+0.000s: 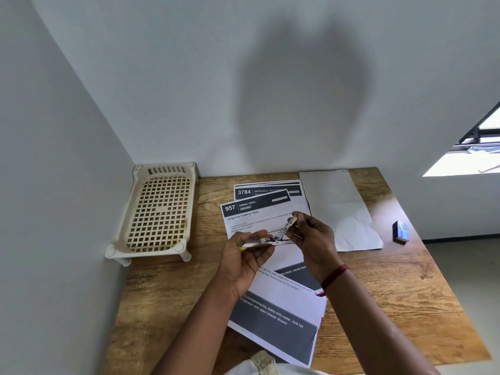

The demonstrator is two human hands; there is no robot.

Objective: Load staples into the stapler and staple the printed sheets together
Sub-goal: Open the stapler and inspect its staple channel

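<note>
A small metal stapler (281,234) is held above the printed sheets (273,307), hinged open in a V. My left hand (246,255) grips its base, which lies level. My right hand (313,239) pinches the raised top arm, which tilts up to the right. The sheets lie fanned on the wooden table (392,288); their dark headers read 957 and 3784. A small blue staple box (401,232) rests on the table to the right, apart from both hands.
A cream plastic lattice rack (159,212) stands at the table's back left against the wall. A blank white sheet (341,209) lies right of the printed ones. Walls close the back and left; the table's right edge drops to the floor.
</note>
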